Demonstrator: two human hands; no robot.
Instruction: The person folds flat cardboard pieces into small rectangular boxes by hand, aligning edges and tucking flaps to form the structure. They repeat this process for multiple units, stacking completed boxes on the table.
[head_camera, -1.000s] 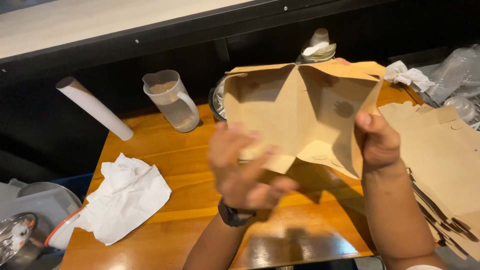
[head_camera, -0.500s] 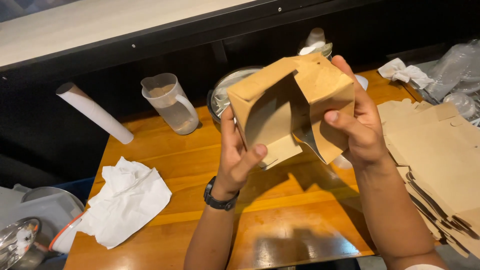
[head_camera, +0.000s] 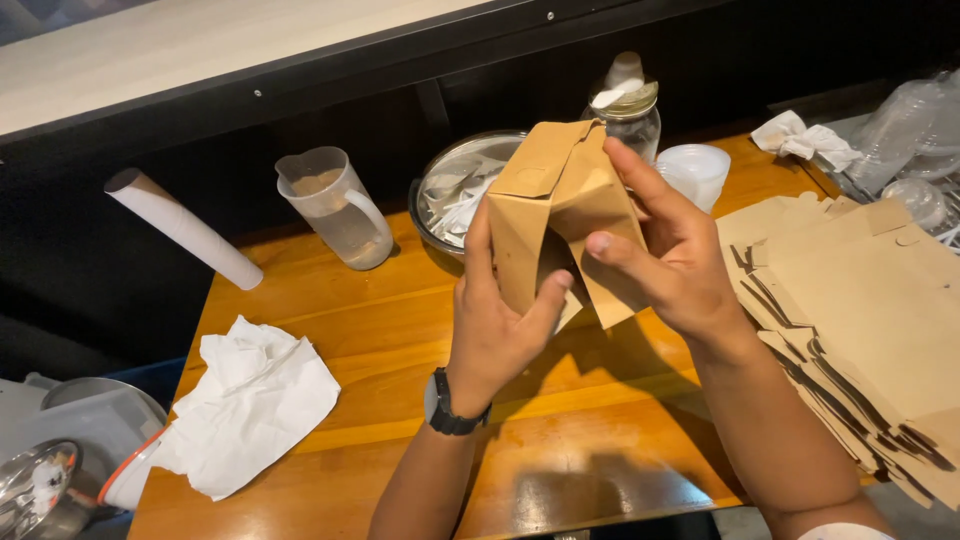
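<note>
1. Step in hand: a brown paperboard carton (head_camera: 560, 215) is held above the middle of the wooden surface (head_camera: 400, 330), part-folded, its panels drawn together into a box shape.
2. Left hand (head_camera: 497, 325): cupped under the carton's near left side, thumb pressed on a lower flap, fingers up along the left wall. A dark wristwatch (head_camera: 450, 405) sits on this wrist.
3. Right hand (head_camera: 672, 262): wrapped about the right wall, thumb pinching the front panel, forefinger laid up toward the top edge.
4. Next move, as a judgement: the loose lower flaps appear not yet locked; closing them would call for both thumbs to tuck flap under flap while the walls are kept square.
5. Supply: a stack of flat carton blanks (head_camera: 860, 320) lies on the right, near the right forearm.
6. Surroundings: a clear plastic jug (head_camera: 335, 210) and a white roll (head_camera: 185, 230) at far left; a metal bowl (head_camera: 450, 190) and a glass jar (head_camera: 625, 110) behind the carton; crumpled white paper (head_camera: 250, 400) at near left.
7. Hidden or unclear: the carton's base and far side, and what the bowl holds; the blanks run past the right edge.
</note>
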